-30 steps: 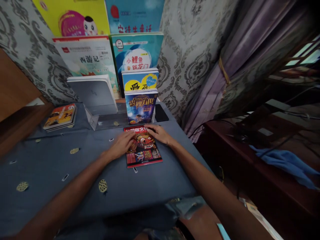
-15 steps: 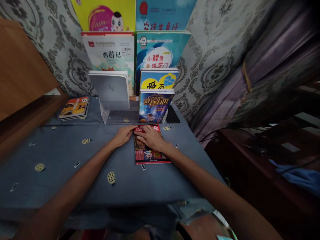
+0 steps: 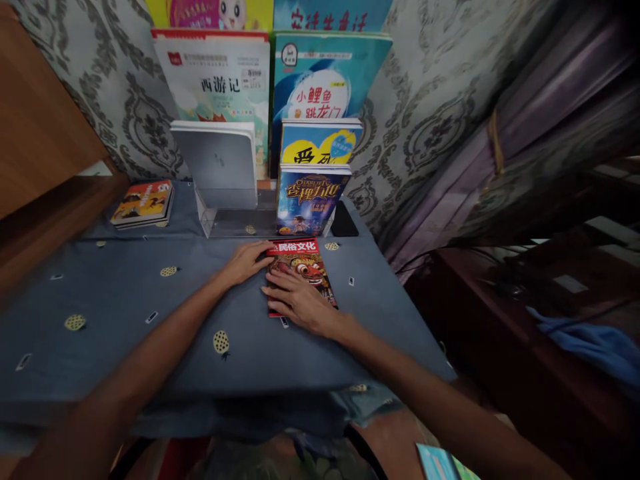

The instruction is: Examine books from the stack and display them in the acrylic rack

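A red-topped magazine (image 3: 311, 267) with a colourful mask on its cover lies flat on the patterned tablecloth (image 3: 190, 320). My right hand (image 3: 303, 303) rests flat across its lower left part, fingers apart, hiding some of the cover. At the magazine's upper left edge, the outstretched fingers of my left hand (image 3: 247, 262) touch it; the palm is on the cloth. Just behind stands a clear acrylic rack (image 3: 233, 223) with a blue book (image 3: 310, 200) at its front right and a plain grey-white book (image 3: 220, 163) at its left.
A small stack of orange books (image 3: 143, 203) lies at the back left. Taller books, one white (image 3: 215, 73) and one teal (image 3: 333, 73), stand behind the rack. A dark phone-like slab (image 3: 345, 220) is beside it. A purple curtain (image 3: 450, 193) hangs right of the table.
My right hand has slid down from the magazine's top to its lower part, uncovering the title and mask. My left hand stays at the upper left edge. The view has tilted slightly downward.
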`<move>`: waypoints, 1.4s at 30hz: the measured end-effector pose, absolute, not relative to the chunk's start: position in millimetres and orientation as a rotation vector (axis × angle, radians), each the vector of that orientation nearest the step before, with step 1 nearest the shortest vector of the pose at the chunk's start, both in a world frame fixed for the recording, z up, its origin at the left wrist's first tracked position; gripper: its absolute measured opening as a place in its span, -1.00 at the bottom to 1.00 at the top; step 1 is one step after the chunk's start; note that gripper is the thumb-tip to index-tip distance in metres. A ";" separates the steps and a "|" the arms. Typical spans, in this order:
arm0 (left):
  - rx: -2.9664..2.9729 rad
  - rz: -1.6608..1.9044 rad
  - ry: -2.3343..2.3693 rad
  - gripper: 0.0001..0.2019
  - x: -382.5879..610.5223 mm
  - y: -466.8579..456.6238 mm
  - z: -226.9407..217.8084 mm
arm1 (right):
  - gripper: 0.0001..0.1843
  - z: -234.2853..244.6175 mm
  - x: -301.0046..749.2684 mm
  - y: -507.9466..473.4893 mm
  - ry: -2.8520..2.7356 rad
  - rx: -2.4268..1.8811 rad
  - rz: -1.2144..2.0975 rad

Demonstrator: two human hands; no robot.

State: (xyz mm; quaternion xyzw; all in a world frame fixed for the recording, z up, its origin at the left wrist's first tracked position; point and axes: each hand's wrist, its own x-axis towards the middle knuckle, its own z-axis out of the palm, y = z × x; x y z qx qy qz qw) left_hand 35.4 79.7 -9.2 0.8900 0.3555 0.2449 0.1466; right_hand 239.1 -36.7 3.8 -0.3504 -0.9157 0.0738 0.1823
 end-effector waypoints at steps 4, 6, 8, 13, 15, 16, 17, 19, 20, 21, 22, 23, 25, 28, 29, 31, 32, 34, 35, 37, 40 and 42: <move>2.579 0.699 1.024 -0.58 35.3 80.6 -10.2 | -0.45 6.6 230.2 -70.4 -2.647 -0.980 0.330; 2.578 0.709 1.014 -0.58 35.2 81.0 -10.5 | -0.38 9.6 225.5 -84.3 -2.684 -0.981 0.368; 2.573 0.725 1.002 -0.57 35.1 81.6 -11.2 | -0.33 12.3 221.6 -93.5 -2.719 -0.972 0.409; 2.542 0.753 0.999 -0.56 34.6 84.0 -14.2 | -0.32 11.4 219.5 -104.0 -2.720 -0.981 0.472; 2.530 0.763 0.994 -0.56 34.5 84.8 -14.6 | -0.27 8.5 222.8 -108.7 -2.661 -1.013 0.472; 2.526 0.765 0.990 -0.56 34.5 85.0 -14.5 | -0.24 6.8 225.4 -111.8 -2.627 -1.036 0.467; 2.524 0.764 0.987 -0.56 34.5 85.1 -14.3 | -0.22 5.0 228.6 -115.1 -2.591 -1.063 0.460; 2.522 0.753 0.983 -0.56 34.4 85.2 -13.5 | -0.18 1.5 236.7 -122.5 -2.523 -1.114 0.436; 2.521 0.744 0.985 -0.57 34.4 85.1 -13.0 | -0.17 -0.2 241.3 -126.2 -2.492 -1.139 0.420; 2.520 0.736 0.989 -0.58 34.3 85.0 -12.5 | -0.16 -1.9 246.2 -129.8 -2.465 -1.166 0.401; 2.519 0.729 0.996 -0.58 34.3 84.9 -12.0 | -0.16 -3.7 251.3 -133.2 -2.442 -1.198 0.379; 2.519 0.722 1.005 -0.58 34.3 84.7 -11.6 | -0.16 -5.4 256.5 -136.3 -2.423 -1.235 0.354; 2.519 0.714 1.012 -0.57 34.3 84.3 -10.8 | -0.16 -9.0 266.6 -141.6 -2.387 -1.314 0.301; 2.523 0.719 1.001 -0.58 34.7 84.1 -10.2 | -0.18 -14.7 280.4 -146.2 -2.332 -1.413 0.229; 2.526 0.720 0.996 -0.58 34.8 84.1 -10.2 | -0.19 -16.6 284.6 -146.7 -2.314 -1.440 0.210; 2.530 0.720 0.993 -0.60 35.0 84.2 -10.8 | -0.20 -20.1 292.0 -146.1 -2.271 -1.505 0.182; 2.532 0.722 0.996 -0.60 35.0 84.2 -11.3 | -0.21 -21.5 295.2 -145.1 -2.246 -1.538 0.175; 2.536 0.730 1.007 -0.60 34.8 83.9 -12.1 | -0.23 -23.3 300.5 -142.5 -2.200 -1.587 0.173; 2.541 0.730 1.010 -0.60 34.8 83.4 -12.3 | -0.25 -23.6 302.5 -141.1 -2.183 -1.598 0.176; 2.553 0.721 1.014 -0.60 35.0 81.8 -12.0 | -0.28 -22.8 304.8 -138.9 -2.162 -1.602 0.188; 2.582 0.690 1.037 -0.60 36.6 78.5 -9.5 | -0.33 -17.7 301.7 -139.2 -2.140 -1.597 0.205; 2.600 0.675 1.070 -0.61 38.5 76.2 -6.3 | -0.37 -11.3 293.5 -142.3 -2.135 -1.571 0.230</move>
